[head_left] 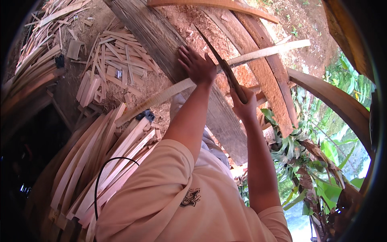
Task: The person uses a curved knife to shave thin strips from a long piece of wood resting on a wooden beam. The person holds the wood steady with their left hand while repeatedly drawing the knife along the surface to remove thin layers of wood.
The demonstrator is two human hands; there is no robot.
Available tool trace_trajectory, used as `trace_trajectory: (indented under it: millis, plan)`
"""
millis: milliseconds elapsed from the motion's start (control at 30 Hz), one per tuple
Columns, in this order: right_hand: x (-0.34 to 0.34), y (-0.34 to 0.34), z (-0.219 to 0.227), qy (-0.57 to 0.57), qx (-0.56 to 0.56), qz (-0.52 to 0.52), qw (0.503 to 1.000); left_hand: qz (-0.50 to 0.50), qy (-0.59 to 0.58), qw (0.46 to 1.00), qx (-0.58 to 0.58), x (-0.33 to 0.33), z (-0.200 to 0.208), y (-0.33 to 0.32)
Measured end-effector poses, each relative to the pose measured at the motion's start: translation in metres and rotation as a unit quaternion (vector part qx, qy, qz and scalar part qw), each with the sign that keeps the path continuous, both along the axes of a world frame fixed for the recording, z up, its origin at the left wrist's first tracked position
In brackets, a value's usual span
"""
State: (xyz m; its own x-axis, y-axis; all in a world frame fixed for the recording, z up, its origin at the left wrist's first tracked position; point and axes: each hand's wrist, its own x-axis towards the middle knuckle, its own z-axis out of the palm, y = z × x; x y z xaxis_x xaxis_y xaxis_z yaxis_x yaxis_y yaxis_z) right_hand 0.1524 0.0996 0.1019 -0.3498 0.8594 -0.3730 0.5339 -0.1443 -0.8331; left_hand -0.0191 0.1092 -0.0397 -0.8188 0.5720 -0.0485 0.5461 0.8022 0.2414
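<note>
A long, pale wooden strip [264, 52] lies slantwise across a thick grey plank [161, 40]. My left hand [197, 66] is spread with its fingers apart, at the strip where it crosses the plank. My right hand [245, 103] is wrapped round the rear end of a long-bladed hand tool [227, 72]. Its dark, narrow blade points up and to the left and passes over the strip, just right of my left hand. The blade shows nearly edge-on, so I cannot tell its exact kind or whether it touches the wood.
Offcuts [121, 56] and sawdust litter the ground at the left. Several long boards [86, 161] are stacked at lower left, with a black cable [98, 177] over them. Wide brown boards [266, 68] and a curved board [334, 97] lie at right, beside green plants [322, 181].
</note>
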Motion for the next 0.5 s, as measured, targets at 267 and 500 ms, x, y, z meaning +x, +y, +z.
trace_trajectory:
  millis: [267, 500]
  plan:
    - [0.008, 0.0, 0.032, -0.048, -0.026, 0.029, 0.998, -0.004, -0.002, 0.991, -0.133, 0.0, 0.017, 0.013]
    - [0.063, -0.043, 0.154, -0.138, -0.103, 0.052, 0.984, -0.001, 0.025, 0.993, -0.112, -0.003, 0.009, 0.008]
